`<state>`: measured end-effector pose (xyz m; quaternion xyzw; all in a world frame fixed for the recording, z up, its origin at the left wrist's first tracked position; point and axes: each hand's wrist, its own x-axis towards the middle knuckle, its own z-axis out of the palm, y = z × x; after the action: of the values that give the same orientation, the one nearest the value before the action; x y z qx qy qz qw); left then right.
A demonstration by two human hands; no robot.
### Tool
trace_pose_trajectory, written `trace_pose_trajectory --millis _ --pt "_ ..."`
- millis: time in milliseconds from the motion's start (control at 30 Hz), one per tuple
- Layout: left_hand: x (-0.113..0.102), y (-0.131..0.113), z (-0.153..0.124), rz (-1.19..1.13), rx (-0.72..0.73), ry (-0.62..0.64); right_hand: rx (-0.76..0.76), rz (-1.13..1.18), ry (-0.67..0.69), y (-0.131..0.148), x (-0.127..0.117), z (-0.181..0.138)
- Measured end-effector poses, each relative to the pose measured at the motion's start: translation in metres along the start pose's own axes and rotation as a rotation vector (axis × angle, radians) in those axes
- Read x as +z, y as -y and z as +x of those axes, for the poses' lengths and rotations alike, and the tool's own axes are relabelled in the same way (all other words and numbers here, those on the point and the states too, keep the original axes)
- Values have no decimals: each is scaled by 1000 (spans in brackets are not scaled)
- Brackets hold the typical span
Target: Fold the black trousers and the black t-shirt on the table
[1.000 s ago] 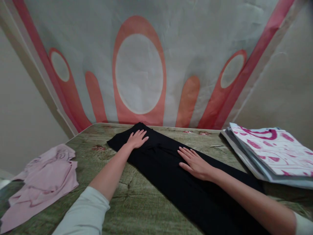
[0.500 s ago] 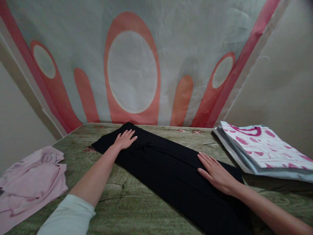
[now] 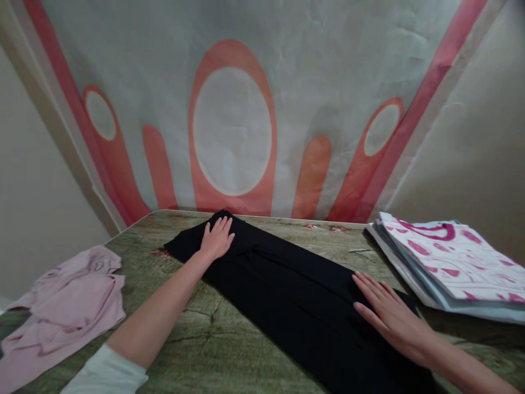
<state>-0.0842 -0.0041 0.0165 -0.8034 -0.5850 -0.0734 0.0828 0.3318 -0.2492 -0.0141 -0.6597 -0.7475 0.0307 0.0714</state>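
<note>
A pair of black trousers (image 3: pixel 283 284) lies stretched diagonally over the table, from the back edge down to the front right. My left hand (image 3: pixel 217 239) rests flat on its upper left end, fingers a little spread. Lower down, my right hand (image 3: pixel 389 314) lies palm down on the black cloth near its right edge, with the thumb apart from the fingers. Neither hand grips the fabric. The lower end of the garment runs out of view at the bottom.
On the left lies a crumpled pink garment (image 3: pixel 69 306). A stack of folded clothes (image 3: pixel 455 257), topped by a white piece with pink prints, sits at the right. The wood-patterned table (image 3: pixel 221 350) meets a patterned wall covering (image 3: pixel 233 131) at the back.
My right hand has slid down along the black cloth toward the front right. My left hand stays at the upper end. The whole view has shifted slightly.
</note>
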Motion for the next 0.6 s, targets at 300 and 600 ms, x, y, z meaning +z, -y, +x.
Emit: trace_pose_trajectory --millis 300,600 --pt "-23 -81 -105 -174 197 129 -34 196 -143 -50 7 62" --pt "-27 -93 -117 -192 203 191 107 232 -101 -82 19 37"
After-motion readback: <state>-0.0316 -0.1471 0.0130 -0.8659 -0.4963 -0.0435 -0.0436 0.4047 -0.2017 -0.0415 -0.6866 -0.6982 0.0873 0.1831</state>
